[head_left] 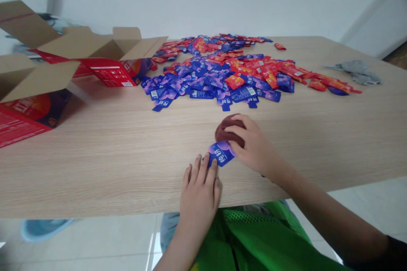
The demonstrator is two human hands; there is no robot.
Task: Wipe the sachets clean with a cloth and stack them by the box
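A blue and purple sachet (221, 153) with white characters lies flat on the table near its front edge. My left hand (200, 186) rests palm down, fingers stretched out, with its fingertips on the sachet's left edge. In my right hand (254, 143) is a bunched dark brown cloth (230, 129), gripped between thumb and fingers. The cloth touches the sachet's far edge, and my right thumb lies by the sachet's right corner. Beyond the hands spreads a loose pile of similar blue sachets (200, 78) and red sachets (244, 67).
Two open red cardboard boxes, one nearer (25, 112) and one farther (111, 69), stand at the left with flaps raised. Grey gloves or cloth (359, 71) lie at the right. A light blue basin (46, 228) sits on the floor below the wooden table (111, 169).
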